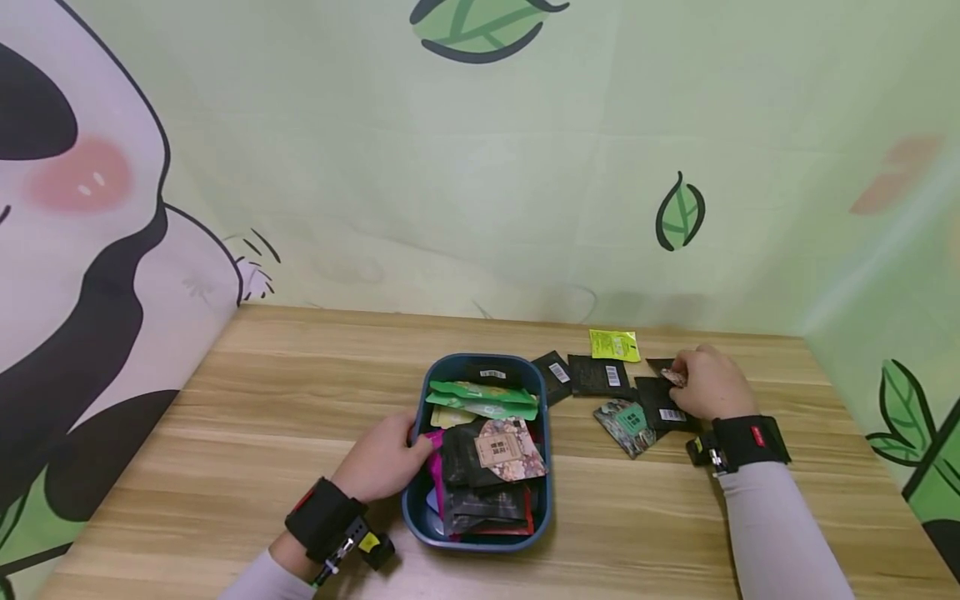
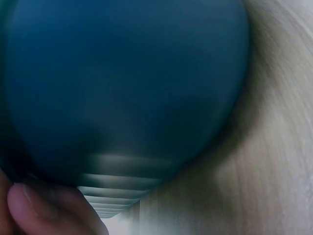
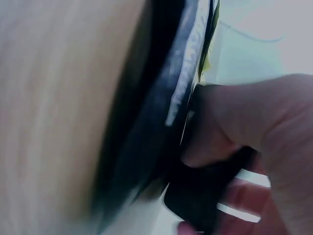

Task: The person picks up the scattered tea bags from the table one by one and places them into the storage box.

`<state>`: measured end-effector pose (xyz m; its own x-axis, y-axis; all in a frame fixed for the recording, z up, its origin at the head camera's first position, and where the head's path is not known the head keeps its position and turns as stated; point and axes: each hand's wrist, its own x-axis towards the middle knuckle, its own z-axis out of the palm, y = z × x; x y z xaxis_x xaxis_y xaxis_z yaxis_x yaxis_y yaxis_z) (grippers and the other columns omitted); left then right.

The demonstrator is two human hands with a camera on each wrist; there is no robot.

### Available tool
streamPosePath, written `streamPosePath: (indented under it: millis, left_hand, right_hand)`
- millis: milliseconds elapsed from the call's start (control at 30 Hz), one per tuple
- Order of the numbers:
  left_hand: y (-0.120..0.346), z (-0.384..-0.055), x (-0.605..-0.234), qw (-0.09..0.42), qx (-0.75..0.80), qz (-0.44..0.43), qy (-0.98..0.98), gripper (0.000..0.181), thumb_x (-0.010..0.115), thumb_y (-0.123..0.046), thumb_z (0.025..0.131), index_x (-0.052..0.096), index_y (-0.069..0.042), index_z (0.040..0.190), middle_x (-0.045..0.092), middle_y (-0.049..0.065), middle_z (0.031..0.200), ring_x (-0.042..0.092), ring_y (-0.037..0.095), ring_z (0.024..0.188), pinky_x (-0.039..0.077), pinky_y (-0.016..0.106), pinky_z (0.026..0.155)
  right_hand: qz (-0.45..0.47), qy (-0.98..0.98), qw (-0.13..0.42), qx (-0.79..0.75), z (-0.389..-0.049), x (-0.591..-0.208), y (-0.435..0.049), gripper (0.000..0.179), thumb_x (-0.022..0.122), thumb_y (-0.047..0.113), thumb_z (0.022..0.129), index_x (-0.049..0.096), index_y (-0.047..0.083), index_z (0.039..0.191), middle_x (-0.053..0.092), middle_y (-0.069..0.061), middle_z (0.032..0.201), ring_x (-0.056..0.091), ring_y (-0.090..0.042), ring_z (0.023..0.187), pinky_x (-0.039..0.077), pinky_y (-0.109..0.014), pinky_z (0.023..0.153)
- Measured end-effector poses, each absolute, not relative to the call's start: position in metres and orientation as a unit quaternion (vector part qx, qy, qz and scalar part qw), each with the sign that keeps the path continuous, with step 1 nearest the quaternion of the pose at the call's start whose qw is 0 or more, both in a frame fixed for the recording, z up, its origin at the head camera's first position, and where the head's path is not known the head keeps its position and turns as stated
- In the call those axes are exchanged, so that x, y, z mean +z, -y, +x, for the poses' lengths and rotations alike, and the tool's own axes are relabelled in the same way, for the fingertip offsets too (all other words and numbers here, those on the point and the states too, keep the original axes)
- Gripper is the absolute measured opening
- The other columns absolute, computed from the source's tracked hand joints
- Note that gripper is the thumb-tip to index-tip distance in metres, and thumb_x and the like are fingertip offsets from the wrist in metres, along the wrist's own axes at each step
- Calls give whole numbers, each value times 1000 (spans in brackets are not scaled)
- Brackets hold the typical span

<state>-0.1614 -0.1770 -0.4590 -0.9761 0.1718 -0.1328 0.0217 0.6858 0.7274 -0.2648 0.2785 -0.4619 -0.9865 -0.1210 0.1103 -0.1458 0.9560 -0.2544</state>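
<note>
My left hand grips the left rim of a blue plastic basket, thumb at its inner side. Its smooth wall fills much of the left wrist view. Inside lie a black packet with a floral end, green packets, black packets and a magenta-edged one. To the right, my right hand pinches a small dark packet between thumb and fingers, a patterned end showing. Under the hand lies a black barcoded packet.
Right of the basket, flat on the wooden table, lie black packets, a patterned packet with a green label and a bright yellow packet. A printed fabric backdrop rises at the table's back edge.
</note>
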Motion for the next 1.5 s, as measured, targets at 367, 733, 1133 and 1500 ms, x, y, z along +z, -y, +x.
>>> streamPosePath:
  millis: [367, 733, 1133, 1500]
  left_hand:
    - [178, -160, -458, 93, 391, 54, -914, 19, 53, -26, 93, 65, -13, 103, 52, 2, 71, 53, 16, 58, 45, 32, 53]
    - [178, -160, -457, 90, 395, 58, -912, 20, 52, -23, 93, 63, -12, 106, 54, 2, 71, 54, 15, 58, 45, 33, 53]
    - [177, -160, -456, 84, 391, 59, -914, 20, 54, -24, 93, 64, -13, 106, 55, 2, 73, 54, 15, 63, 45, 32, 56]
    - [176, -161, -456, 85, 397, 60, -912, 21, 54, -25, 92, 65, -13, 105, 56, 1, 73, 56, 14, 62, 46, 32, 56]
  right_hand:
    - [115, 971, 160, 137, -262, -452, -249, 29, 64, 6, 78, 68, -5, 105, 67, -22, 102, 63, -36, 89, 49, -51, 76]
    - [272, 910, 265, 166, -231, -412, -177, 22, 69, 3, 75, 70, 3, 96, 63, -6, 93, 60, -22, 80, 50, -38, 70]
    - [398, 850, 278, 205, -181, -402, -102, 19, 63, 6, 82, 70, 11, 98, 56, 3, 94, 50, -12, 84, 46, -28, 73]
    - [429, 874, 129, 188, -161, -406, -92, 93, 69, 62, 77, 38, 23, 155, 38, -1, 155, 38, -24, 140, 37, -47, 108]
